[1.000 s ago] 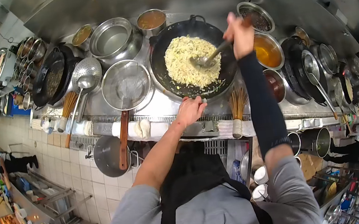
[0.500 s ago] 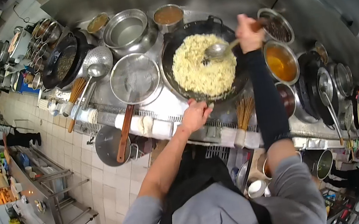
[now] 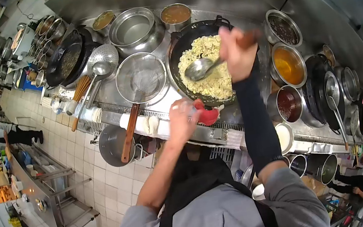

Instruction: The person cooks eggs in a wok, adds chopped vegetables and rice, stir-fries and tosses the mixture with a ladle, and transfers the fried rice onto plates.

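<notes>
My right hand [image 3: 238, 54] is closed around the wooden handle of a ladle. The ladle's metal bowl [image 3: 199, 69] rests on pale yellow fried rice [image 3: 216, 90], which fills much of a black wok [image 3: 176, 51]. My left hand [image 3: 182, 119], smeared by motion, is at the wok's near edge. Right beside its fingers lies a red, cloth-like thing [image 3: 208, 116]; whether the hand grips it I cannot tell.
A round mesh strainer [image 3: 141, 78] lies left of the wok, with a metal pot [image 3: 132, 30] behind it. On the right stand bowls of orange liquid [image 3: 288, 66], dark sauce [image 3: 283, 31] and red sauce [image 3: 289, 104]. Further left are a perforated skimmer [image 3: 103, 59] and another wok [image 3: 69, 58].
My right hand and the ladle have moved left and nearer to me. My left hand has shifted left off the wok's near edge, and the red thing now shows there.
</notes>
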### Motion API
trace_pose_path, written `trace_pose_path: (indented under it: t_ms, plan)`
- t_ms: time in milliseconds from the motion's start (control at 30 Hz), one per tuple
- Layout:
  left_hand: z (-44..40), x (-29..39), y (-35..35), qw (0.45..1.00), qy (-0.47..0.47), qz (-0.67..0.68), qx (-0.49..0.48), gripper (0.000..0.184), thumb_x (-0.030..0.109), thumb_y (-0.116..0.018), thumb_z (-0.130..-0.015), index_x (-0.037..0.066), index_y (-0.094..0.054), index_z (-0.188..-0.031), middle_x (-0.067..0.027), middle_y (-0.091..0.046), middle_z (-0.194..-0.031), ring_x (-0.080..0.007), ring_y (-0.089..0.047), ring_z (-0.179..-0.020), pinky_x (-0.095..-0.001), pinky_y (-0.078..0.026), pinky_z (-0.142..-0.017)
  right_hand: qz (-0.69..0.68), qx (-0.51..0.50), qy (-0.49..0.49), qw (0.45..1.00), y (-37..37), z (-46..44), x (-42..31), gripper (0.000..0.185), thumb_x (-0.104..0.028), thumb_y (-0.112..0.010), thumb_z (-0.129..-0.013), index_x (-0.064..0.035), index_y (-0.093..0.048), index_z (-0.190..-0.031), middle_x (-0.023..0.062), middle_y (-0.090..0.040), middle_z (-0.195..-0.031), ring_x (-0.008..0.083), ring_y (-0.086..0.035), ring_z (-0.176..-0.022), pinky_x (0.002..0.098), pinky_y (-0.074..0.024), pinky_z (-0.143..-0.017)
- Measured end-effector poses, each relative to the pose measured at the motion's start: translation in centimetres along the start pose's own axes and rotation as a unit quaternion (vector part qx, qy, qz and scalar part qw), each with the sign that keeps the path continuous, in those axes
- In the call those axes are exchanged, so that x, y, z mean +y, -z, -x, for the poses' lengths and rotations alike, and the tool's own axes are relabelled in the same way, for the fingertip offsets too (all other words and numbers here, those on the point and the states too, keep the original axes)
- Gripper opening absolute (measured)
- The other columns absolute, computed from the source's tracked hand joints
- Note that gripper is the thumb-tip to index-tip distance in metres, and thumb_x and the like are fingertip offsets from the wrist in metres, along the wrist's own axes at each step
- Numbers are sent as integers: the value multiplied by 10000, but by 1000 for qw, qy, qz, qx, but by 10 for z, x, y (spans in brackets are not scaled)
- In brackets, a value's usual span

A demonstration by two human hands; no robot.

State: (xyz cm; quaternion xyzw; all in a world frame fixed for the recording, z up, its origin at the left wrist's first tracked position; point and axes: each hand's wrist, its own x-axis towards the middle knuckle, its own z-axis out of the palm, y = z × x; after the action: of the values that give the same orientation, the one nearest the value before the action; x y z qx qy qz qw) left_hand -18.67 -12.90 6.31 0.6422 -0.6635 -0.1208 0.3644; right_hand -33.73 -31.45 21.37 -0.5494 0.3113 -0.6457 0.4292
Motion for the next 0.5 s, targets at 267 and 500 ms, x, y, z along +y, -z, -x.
trace_pose_path:
  t_ms: [267,500]
  plan:
    - [139,-243,161,920,363,18,-146,484,278,-747,-984,-49,-595,-1308,-218,-712,-1090,-378,-680,-904,-482,-568,-827,-13,55,-27,998,63,23,-31,412,-103,-695,-1025,-115,-483,-672,-26,-468,-584,81,-477,-513,312,-385,-505]
    - [114,-234,178,681,482,536,-132,163,160,-578,-1104,39,-520,-1196,-92,-651,-927,-126,-543,-673,-264,-450,-529,-68,28,-81,994,101,23,9,392,-78,-631,-1060,-121,-464,-708,-24,-450,-599,103,-440,-534,295,-385,-566]
